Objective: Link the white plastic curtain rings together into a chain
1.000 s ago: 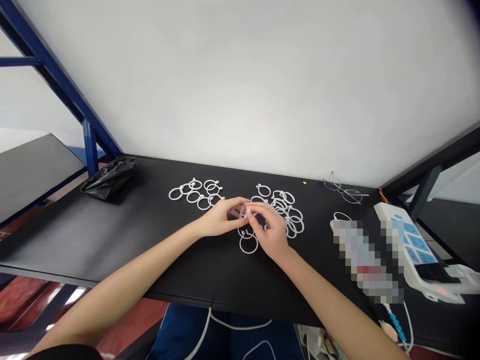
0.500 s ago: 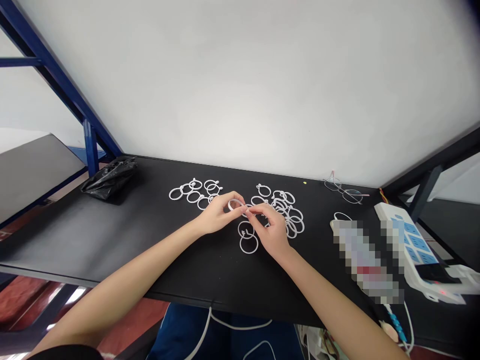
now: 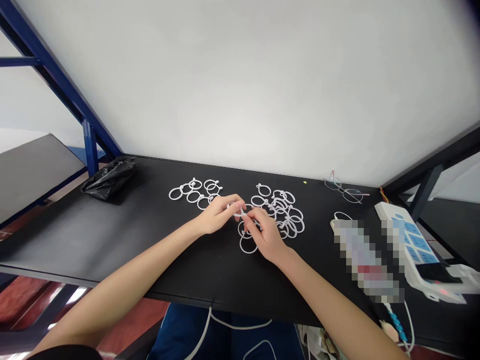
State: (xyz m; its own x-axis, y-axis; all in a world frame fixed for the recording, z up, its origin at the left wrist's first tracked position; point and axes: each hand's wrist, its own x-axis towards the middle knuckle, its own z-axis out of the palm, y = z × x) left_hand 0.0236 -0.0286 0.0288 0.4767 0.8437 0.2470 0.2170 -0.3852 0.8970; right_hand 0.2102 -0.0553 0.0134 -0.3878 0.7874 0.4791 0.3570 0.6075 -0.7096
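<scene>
Between my hands, over the middle of the black table, is a white plastic ring [image 3: 237, 213]. My left hand [image 3: 217, 214] pinches it from the left, thumb on top. The fingertips of my right hand [image 3: 265, 235] are closed on its right side. A loose group of white rings [image 3: 194, 196] with small end loops lies left of my left hand. A denser heap of the same rings [image 3: 295, 220] spreads to the right, beyond my right hand. Another ring [image 3: 248, 245] lies on the table below my fingers, partly covered by my right hand.
On the black table [image 3: 180, 255], a crumpled black plastic bag [image 3: 110, 177] lies at the left. Wire-framed glasses [image 3: 343, 190], a blurred-out phone-like object [image 3: 365, 260] and a white power strip [image 3: 412, 245] with cables are at the right. A pale wall [image 3: 262, 90] rises behind.
The held ring has tilted flatter and sits slightly lower. My right hand has shifted a little left and down, uncovering more of the heap. My left hand barely moved.
</scene>
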